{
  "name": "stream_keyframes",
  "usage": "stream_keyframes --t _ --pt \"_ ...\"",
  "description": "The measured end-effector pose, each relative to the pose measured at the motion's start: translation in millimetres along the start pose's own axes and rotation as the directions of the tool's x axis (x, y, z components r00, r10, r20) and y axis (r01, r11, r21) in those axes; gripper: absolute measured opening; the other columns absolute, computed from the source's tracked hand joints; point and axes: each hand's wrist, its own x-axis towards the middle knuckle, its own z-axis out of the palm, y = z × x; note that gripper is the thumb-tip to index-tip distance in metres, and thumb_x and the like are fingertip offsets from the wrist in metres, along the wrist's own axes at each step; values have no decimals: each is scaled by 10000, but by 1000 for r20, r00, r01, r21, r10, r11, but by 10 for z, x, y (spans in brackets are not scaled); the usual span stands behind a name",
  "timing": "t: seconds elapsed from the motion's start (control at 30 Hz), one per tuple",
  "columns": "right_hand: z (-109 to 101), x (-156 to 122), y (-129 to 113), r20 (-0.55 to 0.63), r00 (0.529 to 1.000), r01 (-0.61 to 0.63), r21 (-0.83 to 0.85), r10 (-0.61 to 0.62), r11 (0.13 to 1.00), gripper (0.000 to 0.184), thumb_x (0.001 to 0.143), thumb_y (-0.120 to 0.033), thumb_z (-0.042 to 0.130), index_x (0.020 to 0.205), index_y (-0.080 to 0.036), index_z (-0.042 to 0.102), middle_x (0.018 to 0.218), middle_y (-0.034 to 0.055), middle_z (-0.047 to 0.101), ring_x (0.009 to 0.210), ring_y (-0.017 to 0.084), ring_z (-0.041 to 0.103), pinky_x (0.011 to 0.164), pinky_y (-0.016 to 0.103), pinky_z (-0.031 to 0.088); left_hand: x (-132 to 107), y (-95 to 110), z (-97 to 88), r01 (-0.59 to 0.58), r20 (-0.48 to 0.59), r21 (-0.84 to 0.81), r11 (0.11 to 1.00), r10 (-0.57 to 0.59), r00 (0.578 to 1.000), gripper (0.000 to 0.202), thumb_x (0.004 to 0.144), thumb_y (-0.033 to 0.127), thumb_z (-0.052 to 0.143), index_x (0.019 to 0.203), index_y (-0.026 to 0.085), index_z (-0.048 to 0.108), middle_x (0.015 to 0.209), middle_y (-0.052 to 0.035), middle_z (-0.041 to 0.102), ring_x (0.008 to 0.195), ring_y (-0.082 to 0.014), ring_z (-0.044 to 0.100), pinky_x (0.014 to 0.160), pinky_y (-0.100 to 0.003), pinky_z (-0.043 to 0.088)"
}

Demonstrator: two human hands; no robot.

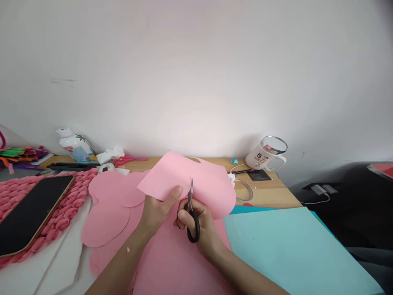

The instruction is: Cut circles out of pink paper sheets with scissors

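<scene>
My left hand [159, 211] pinches a sheet of pink paper [211, 180] near its lower left edge, thumb on top and the other fingers hidden beneath. A pair of scissors [193, 219] with black handles is in my right hand [201, 223], its metal blades pointing up and away at the sheet. The blades look nearly together on the paper. The held sheet has a rounded right end and a curved notch at its far edge. Below both hands lies a larger pink sheet [184, 262], with rounded pink paper cutouts [106, 223] piled at the left.
A phone [33, 209] rests on rows of pink paper roses [63, 223] at left. Light blue sheets [285, 241] lie at right. Along the wall stand a white bottle [76, 145] and a mug [264, 153]. Pink scissors [130, 159] and a cable [248, 190] lie at the back.
</scene>
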Motion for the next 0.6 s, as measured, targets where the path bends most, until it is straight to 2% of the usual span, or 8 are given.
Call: stream_keyframes --t 0.07,0.17,0.23,0.3,0.4,0.47,0.6 --pt "14 -8 -3 -46 998 36 -43 -38 998 303 735 -417 648 606 -187 499 540 -34 448 509 117 405 504 264 330 -6 -4 17 -19 -3 -44 999 19 1000 205 696 353 676 728 166 601 655 -3 627 649 -168 603 575 -254 503" --pt "34 -9 17 -124 986 101 -90 -112 991 287 695 -387 687 612 -192 493 554 -43 424 500 104 343 489 258 290 -29 -41 50 15 34 -116 993 -11 999 226 689 360 686 620 164 595 539 17 585 562 -152 586 524 -241 490" --pt "40 0 53 -134 984 110 -90 -121 990 284 697 -384 680 606 -195 488 553 -40 429 505 108 346 491 260 292 -54 -73 77 87 139 -187 978 -62 988 265 692 385 682 583 164 585 460 30 539 450 -133 545 433 -239 464" --pt "40 11 96 -111 990 79 -72 -87 994 283 721 -393 648 598 -194 488 542 -31 445 511 118 369 492 264 303 -78 -99 103 190 249 -244 951 -128 960 290 708 416 663 597 159 586 412 38 503 347 -114 483 325 -227 395" --pt "34 21 136 -62 998 20 -26 -22 999 255 751 -381 615 621 -193 502 546 -22 467 530 135 416 512 273 334 -102 -113 125 310 289 -251 917 -235 928 307 745 450 620 699 146 622 385 43 487 267 -97 410 242 -203 279" --pt "29 24 124 -37 999 2 -4 -2 1000 242 760 -368 612 630 -195 504 560 -20 469 551 141 429 531 277 344 -104 -107 124 317 274 -237 919 -249 929 297 759 445 604 748 150 636 394 41 497 272 -98 410 245 -204 277" --pt "9 35 30 -22 1000 4 -1 -4 1000 246 716 -394 661 655 -191 538 603 -19 454 584 141 396 553 274 334 -87 -70 104 195 245 -201 960 -144 959 240 748 368 626 613 176 579 403 51 472 332 -103 438 320 -223 361"
